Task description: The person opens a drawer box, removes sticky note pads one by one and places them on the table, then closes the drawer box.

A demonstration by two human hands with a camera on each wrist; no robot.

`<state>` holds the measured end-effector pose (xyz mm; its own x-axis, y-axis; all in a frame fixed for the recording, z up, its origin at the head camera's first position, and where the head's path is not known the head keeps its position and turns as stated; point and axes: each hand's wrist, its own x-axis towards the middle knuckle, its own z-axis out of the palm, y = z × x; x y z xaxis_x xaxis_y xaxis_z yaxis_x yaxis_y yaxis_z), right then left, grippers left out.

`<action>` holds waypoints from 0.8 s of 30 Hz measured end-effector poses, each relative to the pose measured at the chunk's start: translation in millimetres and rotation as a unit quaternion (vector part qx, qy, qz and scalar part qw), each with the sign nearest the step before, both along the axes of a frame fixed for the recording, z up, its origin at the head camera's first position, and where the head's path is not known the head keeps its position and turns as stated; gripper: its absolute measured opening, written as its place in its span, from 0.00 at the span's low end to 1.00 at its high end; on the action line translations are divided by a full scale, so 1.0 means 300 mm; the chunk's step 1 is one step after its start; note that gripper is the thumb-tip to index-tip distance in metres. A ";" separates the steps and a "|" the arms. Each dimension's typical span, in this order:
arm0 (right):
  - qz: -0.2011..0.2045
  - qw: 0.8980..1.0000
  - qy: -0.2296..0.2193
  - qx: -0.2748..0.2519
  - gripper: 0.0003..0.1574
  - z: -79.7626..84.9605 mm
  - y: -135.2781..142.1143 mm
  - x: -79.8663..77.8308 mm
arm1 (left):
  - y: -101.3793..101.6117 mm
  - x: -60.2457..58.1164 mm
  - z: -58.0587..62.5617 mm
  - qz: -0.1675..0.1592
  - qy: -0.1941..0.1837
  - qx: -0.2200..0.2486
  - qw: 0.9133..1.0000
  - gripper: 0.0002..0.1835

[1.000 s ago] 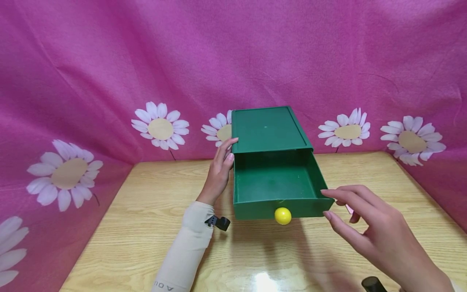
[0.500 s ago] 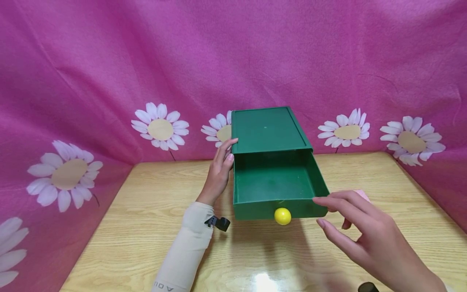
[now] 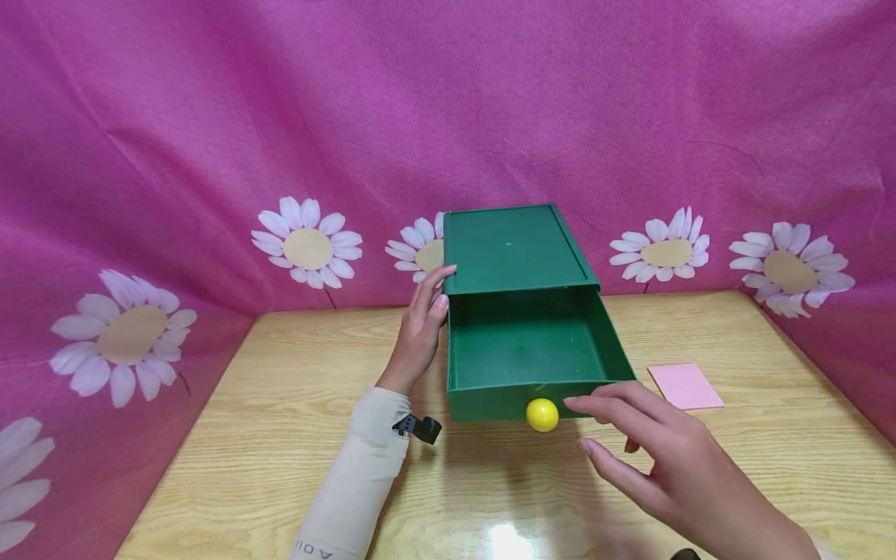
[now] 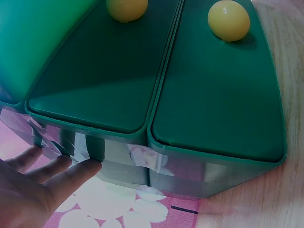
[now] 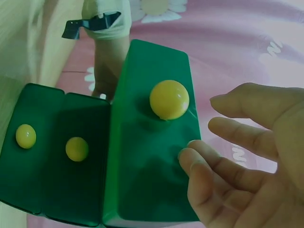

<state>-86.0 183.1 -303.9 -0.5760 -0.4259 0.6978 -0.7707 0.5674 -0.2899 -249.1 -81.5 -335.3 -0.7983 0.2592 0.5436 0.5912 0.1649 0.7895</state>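
A green drawer cabinet (image 3: 514,249) stands on the table with its top drawer (image 3: 490,406) pulled out. On that drawer's front is a round yellow knob (image 3: 542,415). My left hand (image 3: 416,338) rests against the cabinet's left side, and in the left wrist view its fingers (image 4: 71,178) lie extended along the side wall. Just right of the knob hovers my right hand (image 3: 672,459), thumb and fingers apart, holding nothing. Whether its fingertips touch the drawer front cannot be told. In the right wrist view the lower drawers (image 5: 52,156) are closed, each with a yellow knob.
A pink square pad (image 3: 686,386) lies on the wooden table (image 3: 280,435), right of the cabinet. Behind and at both sides hangs a magenta cloth (image 3: 448,101) printed with daisies. The opened drawer juts out over the table towards me.
My right hand has moved left along the drawer front, from its right corner to beside the knob, uncovering the pink pad. The left hand and the drawer have stayed put.
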 end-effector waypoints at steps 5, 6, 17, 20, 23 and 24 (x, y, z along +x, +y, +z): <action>0.009 1.000 -0.006 0.003 0.25 -0.012 -0.019 -0.005 | -0.001 0.003 0.002 0.001 0.002 -0.001 1.000 0.25; 0.012 1.000 -0.005 0.003 0.25 -0.014 -0.022 -0.006 | -0.001 0.003 0.002 0.002 0.002 -0.002 1.000 0.25; 0.014 1.000 -0.005 0.014 0.25 -0.029 -0.047 -0.013 | 0.000 0.003 0.003 0.004 0.004 -0.005 1.000 0.25; 0.008 1.000 0.007 0.019 0.25 -0.032 -0.054 -0.017 | 0.000 0.003 0.002 0.006 0.003 -0.006 1.000 0.25; 0.004 1.000 0.019 0.022 0.25 -0.038 -0.059 -0.022 | 0.000 -0.013 -0.013 0.006 0.004 -0.005 1.000 0.25; 0.000 1.000 0.009 0.026 0.25 -0.040 -0.060 -0.021 | -0.001 -0.028 -0.028 0.007 0.006 -0.004 1.000 0.25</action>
